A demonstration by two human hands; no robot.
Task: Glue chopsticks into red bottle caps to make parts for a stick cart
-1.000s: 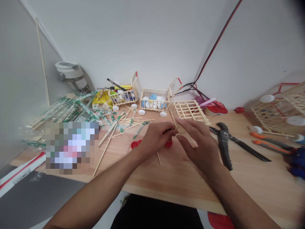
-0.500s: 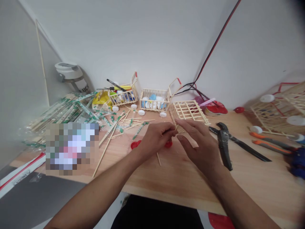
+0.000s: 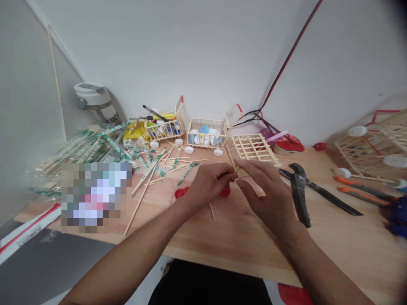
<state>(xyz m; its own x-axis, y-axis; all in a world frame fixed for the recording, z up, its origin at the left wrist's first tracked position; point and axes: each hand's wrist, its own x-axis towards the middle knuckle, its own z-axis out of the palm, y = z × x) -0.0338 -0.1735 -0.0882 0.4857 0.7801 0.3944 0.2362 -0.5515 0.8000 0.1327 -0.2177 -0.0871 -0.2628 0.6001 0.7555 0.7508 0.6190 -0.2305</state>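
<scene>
Over the middle of the table my left hand [image 3: 211,182] is closed in a pinch. Whatever sits between its fingertips is too small to make out. My right hand [image 3: 269,192] is beside it, thumb and fingers apart, with the fingertips close to the left ones. Red plastic pieces [image 3: 181,192] show on both sides of my left hand, partly covered by it. A short wooden stick [image 3: 212,212] sticks out below that hand. Just behind my hands is a basket frame [image 3: 254,148] made of thin sticks.
Two small stick carts [image 3: 206,133] with white wheels stand against the wall, filled with small items. Wrapped chopsticks [image 3: 79,148] are heaped left, near loose sticks [image 3: 140,207]. Black-handled cutters [image 3: 299,190] and orange-handled pliers [image 3: 362,190] lie right, by another stick frame [image 3: 359,152].
</scene>
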